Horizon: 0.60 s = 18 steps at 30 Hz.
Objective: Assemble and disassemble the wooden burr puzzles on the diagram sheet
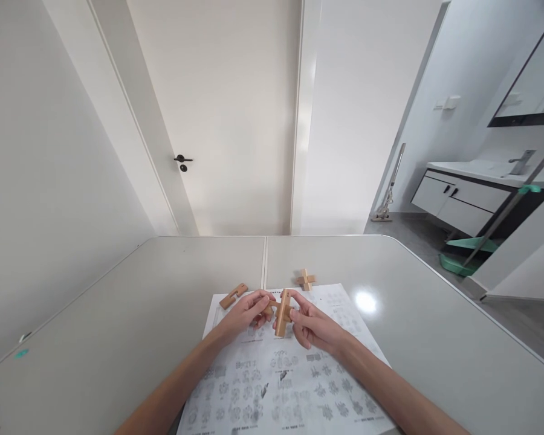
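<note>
Between my two hands, a few wooden puzzle pieces point(283, 315) are held crossed together above a printed sheet point(272, 386). My left hand point(250, 311) pinches the left end of the crosswise piece. On the other side, my right hand point(315, 321) grips the upright bar and the crosswise piece with thumb and fingers. A notched wooden piece point(233, 296) lies just beyond my left hand, at the sheet's top left corner. Past the sheet's far edge sits a small cross of joined wooden pieces point(305, 279). How the held pieces interlock is partly hidden by my fingers.
The grey table point(118, 338) has a seam down its middle and rounded far corners. Beyond it stands a white door point(226, 121) with a black handle point(182, 159). To the right are a washbasin cabinet point(462, 196), a mop point(390, 187) and a green dustpan point(457, 264).
</note>
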Motion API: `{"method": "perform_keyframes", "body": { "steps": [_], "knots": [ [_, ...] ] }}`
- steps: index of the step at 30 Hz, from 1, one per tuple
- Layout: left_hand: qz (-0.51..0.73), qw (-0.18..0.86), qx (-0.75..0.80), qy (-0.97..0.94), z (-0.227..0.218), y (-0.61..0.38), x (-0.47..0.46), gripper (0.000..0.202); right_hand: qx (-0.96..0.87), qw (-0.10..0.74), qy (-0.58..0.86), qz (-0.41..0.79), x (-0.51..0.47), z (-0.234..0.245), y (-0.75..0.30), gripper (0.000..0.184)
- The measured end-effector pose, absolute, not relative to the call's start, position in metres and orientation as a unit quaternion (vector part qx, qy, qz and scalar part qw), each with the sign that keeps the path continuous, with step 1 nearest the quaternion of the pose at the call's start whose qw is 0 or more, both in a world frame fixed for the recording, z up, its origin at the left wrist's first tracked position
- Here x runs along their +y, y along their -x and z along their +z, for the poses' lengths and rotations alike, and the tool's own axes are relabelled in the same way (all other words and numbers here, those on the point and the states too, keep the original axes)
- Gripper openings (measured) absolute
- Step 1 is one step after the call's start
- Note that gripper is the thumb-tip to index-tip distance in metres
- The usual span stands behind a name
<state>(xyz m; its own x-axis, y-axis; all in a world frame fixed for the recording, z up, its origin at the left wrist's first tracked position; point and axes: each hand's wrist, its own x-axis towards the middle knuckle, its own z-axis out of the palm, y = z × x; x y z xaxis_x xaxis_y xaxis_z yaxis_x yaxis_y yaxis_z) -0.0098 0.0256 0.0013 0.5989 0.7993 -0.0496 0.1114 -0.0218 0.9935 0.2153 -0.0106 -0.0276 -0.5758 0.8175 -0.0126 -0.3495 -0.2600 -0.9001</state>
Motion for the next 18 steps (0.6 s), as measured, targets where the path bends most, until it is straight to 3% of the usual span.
{"method": "perform_keyframes", "body": {
  "steps": [9, 18],
  "knots": [
    [0.300, 0.626, 0.346, -0.631, -0.0026, 0.0103, 0.0282, 0.048, -0.467, 0.431, 0.264, 0.725, -0.0166, -0.0211, -0.2083, 0.052],
    [0.306, 0.633, 0.346, -0.622, -0.0012, 0.0081, 0.0273, 0.051, -0.461, 0.454, 0.294, 0.703, -0.0204, -0.0215, -0.2057, 0.054]
  ]
}}
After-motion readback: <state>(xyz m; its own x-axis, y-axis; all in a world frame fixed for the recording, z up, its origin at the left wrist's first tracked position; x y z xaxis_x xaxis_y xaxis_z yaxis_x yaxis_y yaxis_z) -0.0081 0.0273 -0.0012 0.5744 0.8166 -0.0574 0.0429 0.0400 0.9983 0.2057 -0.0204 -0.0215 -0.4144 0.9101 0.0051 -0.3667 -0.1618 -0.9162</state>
